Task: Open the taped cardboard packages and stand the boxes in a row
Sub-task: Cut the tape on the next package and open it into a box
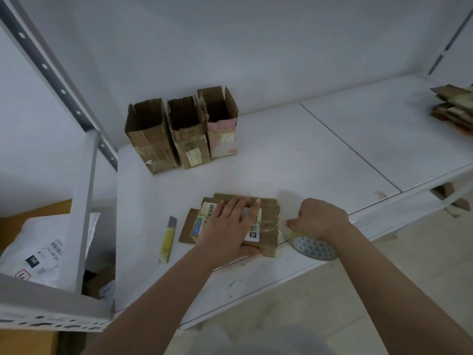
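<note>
The left hand is pressing flat, fingers straight, on the package, its long axis running left-right, while the right hand is pinching tape at its right end.

Showing brown, rough cardboard on the three open boxes, with torn paper stickers and shiny clear tape stuck on. Showing the same matt cardboard on the flat package, with a glossy white paper label and crinkly shiny tape. Looking smooth, white and a bit scuffed on the shelf. Looking like painted metal on the post. Shining yellow plastic on the cutter.
</note>
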A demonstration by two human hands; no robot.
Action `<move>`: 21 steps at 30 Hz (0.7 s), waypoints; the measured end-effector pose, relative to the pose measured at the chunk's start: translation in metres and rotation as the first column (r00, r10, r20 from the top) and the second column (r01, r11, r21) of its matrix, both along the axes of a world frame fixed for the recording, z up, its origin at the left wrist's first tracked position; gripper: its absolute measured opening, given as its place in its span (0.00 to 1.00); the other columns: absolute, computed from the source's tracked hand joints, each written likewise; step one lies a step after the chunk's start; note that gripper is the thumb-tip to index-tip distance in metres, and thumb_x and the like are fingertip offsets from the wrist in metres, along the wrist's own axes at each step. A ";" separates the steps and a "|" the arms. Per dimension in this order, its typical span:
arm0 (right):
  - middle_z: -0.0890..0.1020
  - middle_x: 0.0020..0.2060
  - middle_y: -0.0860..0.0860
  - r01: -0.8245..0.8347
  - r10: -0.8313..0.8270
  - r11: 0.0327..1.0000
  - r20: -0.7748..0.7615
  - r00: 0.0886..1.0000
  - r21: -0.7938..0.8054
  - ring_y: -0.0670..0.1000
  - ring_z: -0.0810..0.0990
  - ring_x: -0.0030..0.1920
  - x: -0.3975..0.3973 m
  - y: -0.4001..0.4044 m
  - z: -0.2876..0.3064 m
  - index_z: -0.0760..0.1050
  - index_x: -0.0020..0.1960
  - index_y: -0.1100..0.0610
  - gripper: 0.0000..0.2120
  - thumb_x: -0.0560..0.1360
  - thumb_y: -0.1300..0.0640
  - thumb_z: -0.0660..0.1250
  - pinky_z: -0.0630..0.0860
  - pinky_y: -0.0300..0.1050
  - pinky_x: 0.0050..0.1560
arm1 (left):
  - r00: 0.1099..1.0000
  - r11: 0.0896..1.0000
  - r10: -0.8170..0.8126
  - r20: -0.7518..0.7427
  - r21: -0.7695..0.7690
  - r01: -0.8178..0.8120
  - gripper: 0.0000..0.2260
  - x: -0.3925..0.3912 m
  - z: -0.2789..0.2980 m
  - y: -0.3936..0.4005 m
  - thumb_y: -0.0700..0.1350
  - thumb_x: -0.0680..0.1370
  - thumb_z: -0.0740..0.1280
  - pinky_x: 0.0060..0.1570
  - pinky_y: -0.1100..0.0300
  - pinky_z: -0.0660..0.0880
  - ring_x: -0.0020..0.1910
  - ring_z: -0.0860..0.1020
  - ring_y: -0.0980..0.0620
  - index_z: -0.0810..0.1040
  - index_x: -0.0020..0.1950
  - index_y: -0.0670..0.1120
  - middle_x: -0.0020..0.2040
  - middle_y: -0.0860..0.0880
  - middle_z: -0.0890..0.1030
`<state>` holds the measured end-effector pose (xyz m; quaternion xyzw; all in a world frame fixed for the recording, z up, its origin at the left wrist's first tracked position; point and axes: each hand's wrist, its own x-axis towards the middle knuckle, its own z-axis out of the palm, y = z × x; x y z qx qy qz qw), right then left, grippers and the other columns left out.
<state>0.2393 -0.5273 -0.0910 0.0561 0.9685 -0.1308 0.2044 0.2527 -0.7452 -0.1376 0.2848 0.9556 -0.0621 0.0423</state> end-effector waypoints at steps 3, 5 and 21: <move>0.74 0.23 0.47 0.044 -0.044 0.996 -0.010 0.999 -0.076 0.48 0.76 0.30 0.000 0.007 0.010 0.71 0.30 0.55 0.21 0.73 0.42 0.68 0.69 0.42 0.39 | 1.000 1.000 0.004 0.010 0.023 -0.005 0.49 -0.001 -0.001 -0.001 0.76 0.69 0.47 0.76 0.46 0.44 0.79 0.45 0.45 0.35 0.79 0.47 0.80 0.44 0.46; 0.71 0.18 0.46 0.057 -0.062 0.986 -0.026 0.998 -0.158 0.49 0.74 0.25 -0.001 0.012 0.016 0.70 0.27 0.57 0.22 0.72 0.44 0.70 0.69 0.41 0.37 | 1.000 0.999 0.011 0.030 0.037 -0.012 0.50 -0.001 0.000 -0.001 0.77 0.68 0.48 0.76 0.47 0.42 0.79 0.42 0.46 0.34 0.79 0.48 0.81 0.45 0.42; 0.77 0.19 0.47 0.108 -0.100 0.989 0.082 0.992 -0.105 0.50 0.79 0.27 0.004 0.009 -0.012 0.75 0.27 0.57 0.23 0.70 0.40 0.71 0.77 0.46 0.45 | 0.993 0.999 -0.003 0.120 -0.050 0.009 0.48 -0.003 0.004 0.003 0.74 0.69 0.46 0.76 0.44 0.40 0.78 0.34 0.43 0.30 0.77 0.48 0.78 0.42 0.34</move>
